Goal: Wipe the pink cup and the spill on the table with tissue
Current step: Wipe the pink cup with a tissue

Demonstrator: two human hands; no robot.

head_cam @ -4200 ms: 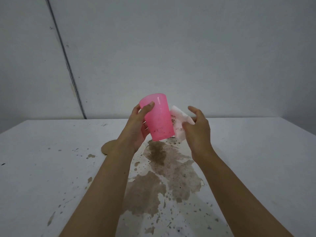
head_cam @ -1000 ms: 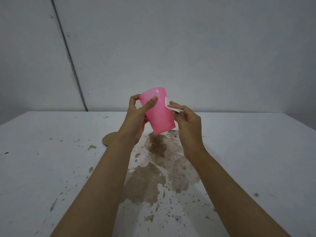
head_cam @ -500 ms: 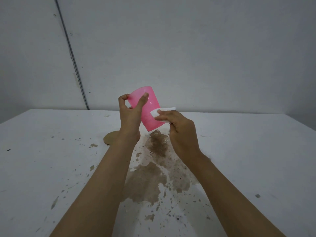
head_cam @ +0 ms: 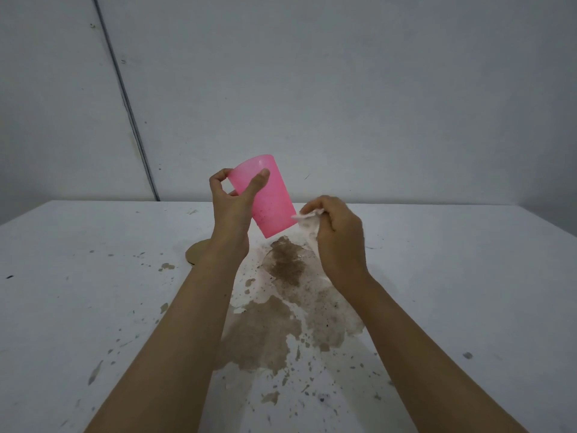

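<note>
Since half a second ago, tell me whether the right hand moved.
Yes. The right hand shifted slightly right, judged against the spill.

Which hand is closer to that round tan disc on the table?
Left. The left hand grips the pink cup, its wrist covering the disc's edge; the right hand holds tissue across the spill.

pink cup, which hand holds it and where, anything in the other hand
Left hand grips the pink cup at its upper end; right hand pinches a crumpled tissue beside the cup's lower end.
</note>
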